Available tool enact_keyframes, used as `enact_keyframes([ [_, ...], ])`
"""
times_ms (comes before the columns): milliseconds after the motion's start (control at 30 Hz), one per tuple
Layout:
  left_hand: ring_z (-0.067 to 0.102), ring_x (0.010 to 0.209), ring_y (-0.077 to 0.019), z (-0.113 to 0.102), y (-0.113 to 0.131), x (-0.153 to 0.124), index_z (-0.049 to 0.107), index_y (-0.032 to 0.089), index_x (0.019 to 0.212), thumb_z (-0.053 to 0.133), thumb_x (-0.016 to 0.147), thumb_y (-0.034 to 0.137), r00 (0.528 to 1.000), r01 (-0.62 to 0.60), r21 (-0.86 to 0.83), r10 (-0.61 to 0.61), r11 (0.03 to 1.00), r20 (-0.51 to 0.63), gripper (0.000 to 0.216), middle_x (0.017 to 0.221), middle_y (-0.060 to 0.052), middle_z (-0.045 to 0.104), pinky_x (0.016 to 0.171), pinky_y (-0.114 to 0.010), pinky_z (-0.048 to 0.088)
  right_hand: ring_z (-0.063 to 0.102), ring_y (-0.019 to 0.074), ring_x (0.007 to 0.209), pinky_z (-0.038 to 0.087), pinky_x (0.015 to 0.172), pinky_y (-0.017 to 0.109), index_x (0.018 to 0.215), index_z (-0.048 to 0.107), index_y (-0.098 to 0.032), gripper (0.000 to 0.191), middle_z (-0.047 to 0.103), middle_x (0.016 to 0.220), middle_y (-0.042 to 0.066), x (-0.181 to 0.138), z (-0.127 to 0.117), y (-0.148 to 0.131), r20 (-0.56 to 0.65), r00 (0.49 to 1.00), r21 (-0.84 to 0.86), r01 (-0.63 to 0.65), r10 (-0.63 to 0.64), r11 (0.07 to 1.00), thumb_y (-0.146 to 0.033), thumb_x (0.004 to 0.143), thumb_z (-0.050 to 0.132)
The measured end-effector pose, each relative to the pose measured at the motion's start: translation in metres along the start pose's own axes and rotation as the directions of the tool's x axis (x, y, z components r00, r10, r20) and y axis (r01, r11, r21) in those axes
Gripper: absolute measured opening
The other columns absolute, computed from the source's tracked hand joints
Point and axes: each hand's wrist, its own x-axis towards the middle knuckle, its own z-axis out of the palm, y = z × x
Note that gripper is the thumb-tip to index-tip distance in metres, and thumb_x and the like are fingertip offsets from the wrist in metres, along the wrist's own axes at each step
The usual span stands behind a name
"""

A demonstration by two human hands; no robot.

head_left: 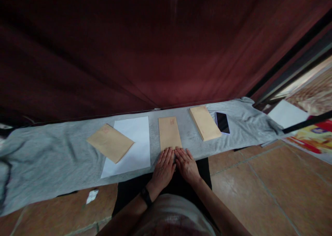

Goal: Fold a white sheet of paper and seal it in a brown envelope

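In the head view, the middle envelope [169, 132] lies flat on the grey cloth [62, 160], straight in front of the person, its near end under both hands. The left hand [164, 165] and the right hand [187, 165] rest side by side, palms down, fingers stretched out, pinching nothing that I can see. From here it looks like pressing or smoothing that near edge, and I'd judge this one partway through. What their fingers cover, I can't tell.

Over to the left, another envelope [111, 142] lies askew across the white paper [136, 139]; to the right, a thick-looking brown bundle [204, 123] sits just beside the phone [222, 122]. No hand is on either; whether they're finished or waiting, I can't say. The white paper lies flat, partly covered.
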Motion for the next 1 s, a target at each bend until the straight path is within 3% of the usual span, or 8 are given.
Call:
enact_keyframes([
  [200,0.034,0.147,-0.0301,-0.006,-0.009,-0.007,0.034,0.013,0.151,0.047,0.098,0.031,1.0,0.003,0.024,-0.002,1.0,-0.003,0.058,0.156,-0.017,0.042,0.117,-0.05,0.038,0.049,0.0239,0.138,0.032,0.121,0.05,0.153,0.038,-0.024,0.051,0.05,0.151,0.008,-0.001,-0.002,0.003,-0.009,1.0,-0.006,0.0,0.0,1.0,-0.02,0.103,0.043],
  [367,0.044,0.142,-0.0286,-0.01,-0.022,-0.007,0.043,0.014,0.146,0.043,0.1,0.032,0.999,0.022,0.007,-0.022,1.0,-0.033,0.05,0.148,-0.017,0.052,0.116,-0.049,0.04,0.049,0.0246,0.138,0.033,0.12,0.051,0.155,0.034,-0.023,0.053,0.05,0.151,0.008,-0.006,-0.002,0.009,-0.019,1.0,-0.016,-0.001,0.001,1.0,-0.02,0.103,0.042],
  [467,0.049,0.139,-0.0264,-0.011,-0.032,0.009,0.049,0.015,0.142,0.041,0.101,0.031,1.0,-0.002,-0.033,0.002,0.999,-0.015,0.045,0.145,-0.015,0.056,0.116,-0.048,0.04,0.049,0.0246,0.138,0.033,0.12,0.051,0.155,0.034,-0.022,0.053,0.05,0.151,0.008,-0.008,-0.001,0.011,-0.02,1.0,-0.023,-0.006,0.006,1.0,-0.02,0.103,0.041],
  [733,0.036,0.147,-0.0235,-0.002,-0.058,0.066,0.043,0.026,0.149,0.041,0.1,0.032,0.995,-0.086,-0.044,0.088,0.995,0.04,0.049,0.158,-0.007,0.042,0.122,-0.048,0.027,0.048,0.025,0.139,0.033,0.12,0.052,0.155,0.035,-0.022,0.051,0.05,0.151,0.009,-0.008,0.001,0.01,-0.041,0.999,-0.045,0.012,-0.014,0.999,-0.02,0.104,0.04],
  [1000,0.029,0.15,-0.0236,0.014,-0.099,0.121,0.037,0.017,0.153,0.031,0.102,0.043,0.993,0.056,0.078,-0.063,0.995,0.098,0.057,0.16,-0.01,0.037,0.123,-0.044,0.023,0.05,0.0223,0.137,0.03,0.121,0.047,0.151,0.042,-0.021,0.047,0.05,0.151,0.007,-0.005,0.0,0.007,-0.03,0.999,-0.082,-0.026,0.024,0.996,-0.021,0.104,0.041],
])
